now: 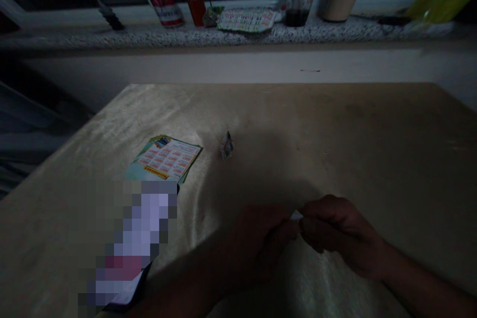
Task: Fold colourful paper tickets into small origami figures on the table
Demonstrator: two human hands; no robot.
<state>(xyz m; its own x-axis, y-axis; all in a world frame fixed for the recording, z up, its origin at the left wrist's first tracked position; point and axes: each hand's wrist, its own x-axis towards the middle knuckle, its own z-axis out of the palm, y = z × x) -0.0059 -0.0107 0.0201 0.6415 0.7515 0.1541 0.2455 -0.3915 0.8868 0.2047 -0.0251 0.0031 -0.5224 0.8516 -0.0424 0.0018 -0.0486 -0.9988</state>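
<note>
from where i stand, both hands are over the near part of the table, right of the middle, fingertips almost meeting at a small pale scrap. the right hand is closed to a pinch, thumb against curled fingers, gripping the scrap's right side. the left hand lies in deep shadow, but its thumb and forefinger look pinched on the other side. most of the scrap is hidden by fingers, so i can't tell its shape or print.

farther off and a little left, a small folded piece sits by itself, touched by neither hand; i'd count that one as done. the scrap looks to me mid-work, being creased or shaped between the fingertips. what seems left is the stack of printed sheets, lying flat to the left. near it, on the viewer's side, is a phone, mostly blurred out. along the far sill stand a red can and a glass.
</note>
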